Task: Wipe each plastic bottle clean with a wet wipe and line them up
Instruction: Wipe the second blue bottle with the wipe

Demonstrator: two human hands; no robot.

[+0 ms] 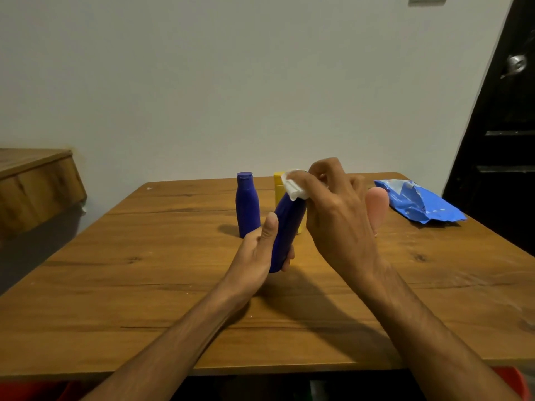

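Bottle in hand: dark blue plastic, call it the held bottle [287, 227]. It is off the table and tilted, top leaning toward 1 o'clock, above the table's middle.

- Left hand [260, 250] grips the lower body, thumb up the near side, fingers curled round the far side near the base.
- Right hand [338, 209] pinches a folded white wipe [293, 189] against the shoulder and cap end, which the wipe hides.

Handling, by my reckoning:
- Light. One hand carries it low down without strain. I cannot tell whether it is full.
- Stiff enough that the walls show no dent under the grip.
- Smooth and glossy, and slippery once wet, so a wrap round the body beats a fingertip pinch.
- Best hold is low on the body, as now, which leaves the top half free for the wipe. Swap ends to do the base.
- Narrow foot, so set it down square or it will tip.

Round about:
- At 11 o'clock of the held bottle a second blue bottle [247, 206] stands upright, cap on.
- At 12 o'clock a yellow bottle [278, 186] stands, mostly hidden behind it.
- At 3 o'clock a pinkish shape [376, 208] shows past the right hand. It may be another bottle, but it is too blurred to say.
- At 2 o'clock, near the far right edge, lies a blue pack [419, 204] with its flap torn open.

All of it sits on a wooden table [144, 285].
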